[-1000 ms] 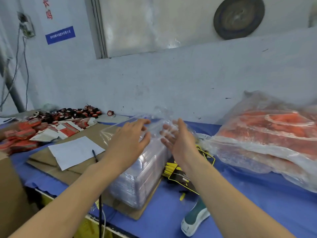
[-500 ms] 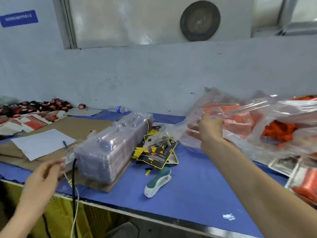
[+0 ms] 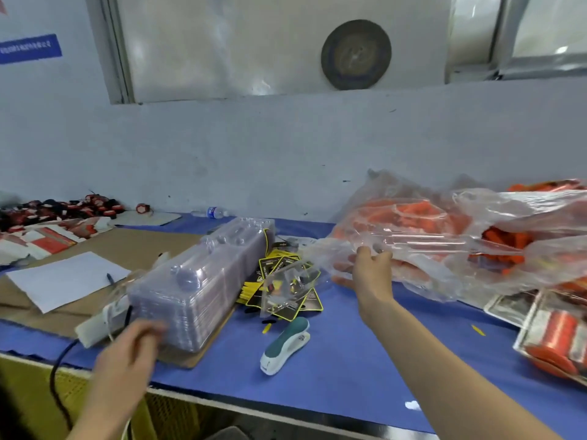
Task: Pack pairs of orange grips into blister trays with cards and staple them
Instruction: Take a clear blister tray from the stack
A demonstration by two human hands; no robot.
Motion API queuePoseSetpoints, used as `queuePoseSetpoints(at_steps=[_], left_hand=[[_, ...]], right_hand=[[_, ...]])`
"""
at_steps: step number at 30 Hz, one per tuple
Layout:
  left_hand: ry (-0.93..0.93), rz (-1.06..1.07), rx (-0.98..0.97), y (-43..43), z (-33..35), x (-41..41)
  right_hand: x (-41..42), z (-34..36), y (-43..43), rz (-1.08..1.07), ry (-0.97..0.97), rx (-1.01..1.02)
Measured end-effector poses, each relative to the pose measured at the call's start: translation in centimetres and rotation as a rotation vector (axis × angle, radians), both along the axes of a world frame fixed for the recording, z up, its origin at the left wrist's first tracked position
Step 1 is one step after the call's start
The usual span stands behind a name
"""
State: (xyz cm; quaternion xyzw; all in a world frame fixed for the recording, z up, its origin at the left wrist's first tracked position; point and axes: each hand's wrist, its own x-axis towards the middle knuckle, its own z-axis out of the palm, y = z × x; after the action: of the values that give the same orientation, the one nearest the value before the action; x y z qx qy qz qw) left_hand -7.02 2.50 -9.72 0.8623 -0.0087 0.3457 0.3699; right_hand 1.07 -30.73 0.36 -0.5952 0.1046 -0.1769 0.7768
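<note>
A tall stack of clear blister trays [image 3: 203, 274] lies on its side on cardboard. My left hand [image 3: 127, 354], blurred, reaches to the stack's near end with loose fingers and touches it. Yellow-and-black cards [image 3: 282, 300] lie in a heap right of the stack, partly under a loose clear tray. A green-and-white stapler [image 3: 284, 344] rests in front of them. My right hand [image 3: 370, 274] grips the edge of a big clear plastic bag of orange grips [image 3: 413, 223], which sags over the table's right side.
The table has a blue cover [image 3: 349, 369]. Finished packs with orange grips [image 3: 556, 338] lie at the right edge. A white sheet [image 3: 63, 277] with a pen, a white power strip [image 3: 95, 322] with a black cable, red-and-black parts [image 3: 63, 208] and a water bottle [image 3: 216, 212] lie left and behind.
Both hands left the top of the tray stack. My right hand went right and took hold of the bag of grips; my left hand dropped, then came back to the stack's near end.
</note>
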Motion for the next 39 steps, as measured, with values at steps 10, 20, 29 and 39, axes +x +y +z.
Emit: queuePoseSetpoints(at_steps=[10,20,29,39], left_hand=[[0.032,-0.565,0.653,-19.4,4.3,12.4],[0.542,-0.922,-0.226,-25.0,4.1,17.4],[0.698,-0.627,0.019,-25.0,-1.3,21.0],[0.405,-0.145,0.15,-19.3,-0.7,21.5]], right_hand=[[0.1,-2.3,-5.2,-0.264,0.157,0.019],[-2.5,-3.8,-10.6,-0.413,-0.092,-0.329],[2.2,-12.5,-12.2,-0.12,0.092,-1.05],[6.4,-13.3,-10.9,-0.033,0.003,-1.41]])
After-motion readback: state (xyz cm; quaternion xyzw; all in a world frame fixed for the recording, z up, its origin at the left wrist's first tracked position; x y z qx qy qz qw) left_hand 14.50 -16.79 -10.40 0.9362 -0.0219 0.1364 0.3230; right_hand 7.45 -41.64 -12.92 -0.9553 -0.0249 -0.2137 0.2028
